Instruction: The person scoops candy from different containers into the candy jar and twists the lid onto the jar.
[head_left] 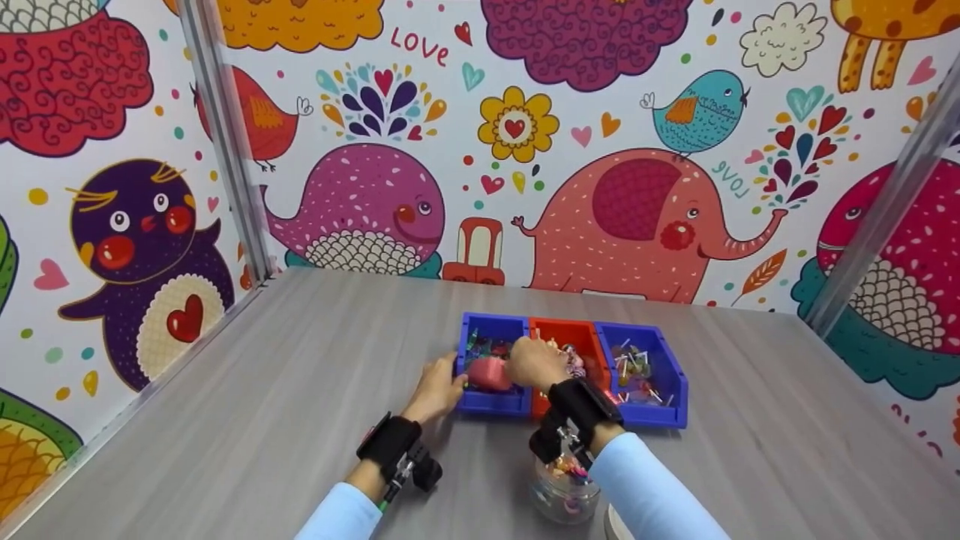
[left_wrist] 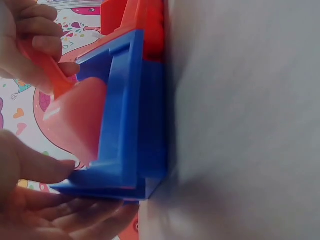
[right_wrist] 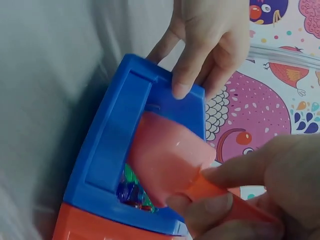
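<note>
My right hand grips the orange handle of a pink scoop, whose bowl dips into the left blue bin. Small shiny green, blue and red pieces lie in that bin beside the scoop. At the bin's left wall is my left hand; its thumb is over the rim and its fingers are against the outside, as the left wrist view shows. What the scoop's bowl contains is hidden from view.
A red bin and another blue bin adjoin on the right, both holding small wrapped-looking pieces. Nearer me, partly behind my right wrist, stands a clear jar with colourful pieces. A white round object shows beside it. Patterned walls enclose the table.
</note>
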